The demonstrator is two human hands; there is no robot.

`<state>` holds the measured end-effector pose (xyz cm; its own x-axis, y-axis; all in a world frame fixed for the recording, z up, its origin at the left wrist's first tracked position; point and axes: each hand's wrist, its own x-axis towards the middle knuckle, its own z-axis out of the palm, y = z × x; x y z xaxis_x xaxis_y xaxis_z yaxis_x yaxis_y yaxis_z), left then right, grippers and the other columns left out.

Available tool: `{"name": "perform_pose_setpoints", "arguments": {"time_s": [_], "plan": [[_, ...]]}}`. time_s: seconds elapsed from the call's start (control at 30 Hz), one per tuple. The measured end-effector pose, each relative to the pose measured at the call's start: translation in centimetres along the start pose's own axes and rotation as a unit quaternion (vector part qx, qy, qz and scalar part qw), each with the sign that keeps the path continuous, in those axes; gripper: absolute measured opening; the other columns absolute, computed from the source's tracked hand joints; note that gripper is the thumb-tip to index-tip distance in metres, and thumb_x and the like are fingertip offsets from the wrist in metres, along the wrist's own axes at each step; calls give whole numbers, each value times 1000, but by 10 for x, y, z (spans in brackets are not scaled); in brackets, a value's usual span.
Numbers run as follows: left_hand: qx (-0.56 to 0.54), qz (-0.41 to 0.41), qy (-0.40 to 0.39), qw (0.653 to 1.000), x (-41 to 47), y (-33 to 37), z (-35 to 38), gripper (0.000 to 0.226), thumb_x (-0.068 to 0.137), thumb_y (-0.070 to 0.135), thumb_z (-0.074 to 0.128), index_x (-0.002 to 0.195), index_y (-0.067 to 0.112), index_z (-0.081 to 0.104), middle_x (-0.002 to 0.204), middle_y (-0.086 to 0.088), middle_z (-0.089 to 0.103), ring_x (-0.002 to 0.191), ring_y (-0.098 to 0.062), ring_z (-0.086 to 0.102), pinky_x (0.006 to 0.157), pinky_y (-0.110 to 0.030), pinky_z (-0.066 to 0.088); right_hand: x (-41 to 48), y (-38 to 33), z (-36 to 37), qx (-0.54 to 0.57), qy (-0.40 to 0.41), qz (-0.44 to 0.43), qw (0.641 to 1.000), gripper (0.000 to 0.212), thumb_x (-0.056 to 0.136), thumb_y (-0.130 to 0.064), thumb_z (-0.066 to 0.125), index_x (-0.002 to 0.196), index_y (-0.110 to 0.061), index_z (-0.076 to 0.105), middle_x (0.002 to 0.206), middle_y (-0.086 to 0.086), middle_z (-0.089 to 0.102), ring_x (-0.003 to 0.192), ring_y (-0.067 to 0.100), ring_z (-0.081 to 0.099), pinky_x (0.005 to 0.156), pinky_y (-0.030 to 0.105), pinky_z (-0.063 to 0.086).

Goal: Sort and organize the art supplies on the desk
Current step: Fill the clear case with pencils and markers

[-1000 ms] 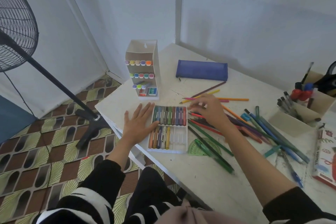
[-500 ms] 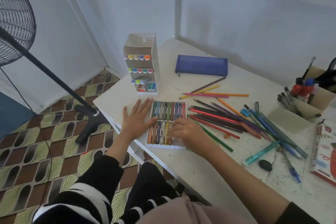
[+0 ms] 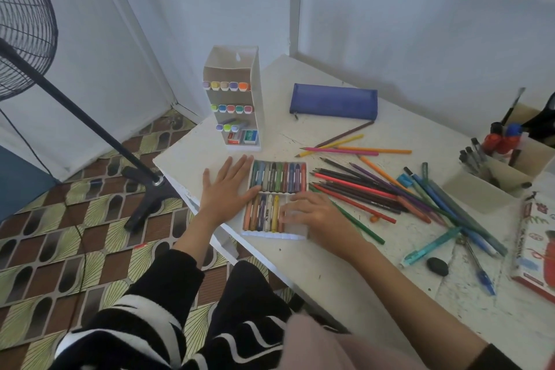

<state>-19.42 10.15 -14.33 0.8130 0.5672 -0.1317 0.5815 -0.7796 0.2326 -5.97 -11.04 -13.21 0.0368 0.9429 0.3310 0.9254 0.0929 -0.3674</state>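
**Right hand on the tray, pencils just beside it**

The desk [image 3: 330, 267] is white and scuffed. Its near-left edge runs on a slant close under the crayon tray [image 3: 271, 235], so there is little room to slide the tray towards the person. The open room is the bare strip between the tray and the marker stand [image 3: 231, 99], and the patch of desk near the person's right forearm.

The coloured pencils [image 3: 360, 186] lie fanned out just right of the tray. Their long axes run left to right on a slant, most with the tips towards the tray, and a few more lie further back near the blue pencil case [image 3: 333, 100]. The crayons [image 3: 279, 177] in the tray lie the other way, with their length running away from the person. The far row is full and the near row is filled only on its left.

The left hand [image 3: 225, 189] lies flat on the desk with its fingers spread, and its thumb side touches the tray's left wall — steadying it, by the look of it. The right hand [image 3: 312, 213] lies over the unfilled near-right slots with its fingers pointing left. Whether they pinch a crayon I cannot tell.

The right hand is the nearer one to the pencils — a green pencil [image 3: 357, 224] lies just beside its wrist. Any reach for the pile would go rightward, across the pencils' length.
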Motion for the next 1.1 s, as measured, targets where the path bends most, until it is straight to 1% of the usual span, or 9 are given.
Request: {"name": "perform_pose_setpoints", "arguments": {"time_s": [0.1, 0.2, 0.37, 0.47, 0.57, 0.7, 0.87, 0.97, 1.1], "plan": [[0, 0, -2, 1000, 0, 0, 0, 75, 83, 71, 11, 149, 41, -9, 157, 20, -8, 145, -7, -13, 113, -56, -9, -4, 15, -25, -17, 8, 73, 997, 38, 72, -2, 71, 102, -26, 71, 113, -5, 67, 106, 22, 58, 89, 45, 48], [-4, 2, -2, 1000, 0, -1, 0, 75, 83, 71, 11, 149, 41, -9, 157, 20, -8, 145, -7, -13, 113, -56, -9, -19, 36, -58, -53, -4, 136, 989, 17, 73, -21, 75, 86, -31, 74, 113, -10, 66, 108, 24, 52, 86, 49, 43], [1, 4, -1, 1000, 0, 0, 0, 74, 83, 71, 10, 148, 41, -10, 157, 20, -8, 145, -8, -13, 113, -56, -9, -54, 58, -88, -97, -70, 232, 965, 18, 67, -28, 80, 82, -38, 75, 127, -10, 58, 117, 22, 40, 88, 45, 33], [-2, 6, 4, 1000, -2, 1, -1, 75, 84, 70, 12, 149, 40, -8, 158, 19, -6, 145, -8, -12, 113, -55, -8, -71, 63, -90, -116, -60, 229, 964, 23, 64, -28, 82, 84, -37, 76, 126, -6, 59, 110, 20, 38, 80, 38, 28], [0, 3, 3, 1000, -2, 1, -2, 75, 83, 70, 11, 150, 40, -8, 158, 19, -6, 145, -8, -12, 113, -55, -9, -78, 65, -87, -134, -44, 222, 965, 25, 60, -26, 85, 82, -35, 77, 122, -3, 62, 107, 19, 37, 74, 40, 32], [-2, 0, -2, 1000, -2, 1, -2, 75, 83, 70, 10, 149, 41, -8, 157, 20, -8, 145, -7, -13, 113, -55, -9, -78, 66, -77, -130, 3, 206, 970, 21, 60, -21, 87, 76, -30, 75, 116, -2, 65, 106, 22, 43, 79, 49, 41], [1, 1, -2, 1000, -1, 1, -2, 77, 81, 72, 8, 149, 40, -9, 157, 20, -8, 145, -8, -13, 113, -55, -9, -61, 62, -68, -63, 73, 178, 979, 17, 69, -14, 80, 82, -24, 74, 98, -5, 66, 92, 21, 53, 76, 44, 45], [3, -2, -4, 1000, -1, 2, -3, 76, 82, 70, 10, 149, 40, -9, 157, 19, -8, 145, -8, -13, 113, -55, -9, -39, 50, -58, -4, 55, 162, 985, 13, 76, -17, 74, 87, -24, 73, 89, -10, 64, 85, 13, 53, 76, 43, 46], [3, -3, -2, 1000, -2, 1, -2, 78, 79, 75, 5, 148, 41, -9, 157, 20, -8, 145, -7, -13, 113, -55, -9, -1, 23, -37, -4, 3, 122, 992, 13, 79, -20, 72, 91, -26, 72, 89, -10, 66, 84, 13, 52, 74, 34, 41]]}}
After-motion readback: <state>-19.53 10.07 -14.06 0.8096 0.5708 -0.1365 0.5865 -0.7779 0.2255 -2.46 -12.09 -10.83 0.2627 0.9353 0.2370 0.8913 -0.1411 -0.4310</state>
